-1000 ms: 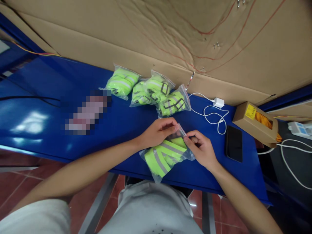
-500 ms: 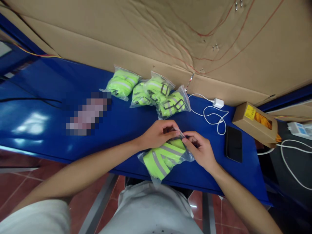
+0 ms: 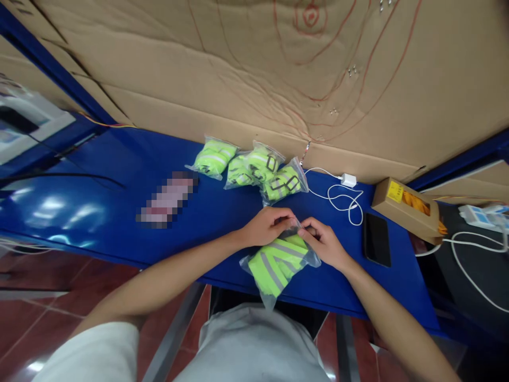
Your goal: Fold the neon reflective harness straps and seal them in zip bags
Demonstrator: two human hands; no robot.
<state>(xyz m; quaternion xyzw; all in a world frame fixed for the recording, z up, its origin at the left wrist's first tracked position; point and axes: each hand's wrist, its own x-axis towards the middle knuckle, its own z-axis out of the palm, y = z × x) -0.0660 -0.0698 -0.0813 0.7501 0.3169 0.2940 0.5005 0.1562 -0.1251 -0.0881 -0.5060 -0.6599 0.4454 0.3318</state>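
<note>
A clear plastic bag (image 3: 267, 302) holds a folded neon-yellow reflective vest or strap with grey stripes (image 3: 278, 262), at the table's front edge. My left hand (image 3: 267, 227) pinches the bag's top edge between thumb and fingers. Just to its right, my right hand (image 3: 324, 244) grips the same edge, thumb against bent fingers. The two hands are a small gap apart along the bag's mouth. Whether that mouth is sealed I cannot tell. Behind my hands lie several similar filled bags, among them one at the left (image 3: 214, 157) and one at the right (image 3: 283, 183).
On the blue table (image 3: 167, 249) lie a dark phone (image 3: 377, 240), a white charger (image 3: 349, 180) with a coiled cable, and a brown box (image 3: 409, 209) with orange contents. A blurred-out item (image 3: 167, 201) is at left. A cardboard wall (image 3: 159, 101) stands behind.
The camera view has shifted, so more of the wall and the left side shows. Both hands keep their hold on the bag's edge, almost in the same place.
</note>
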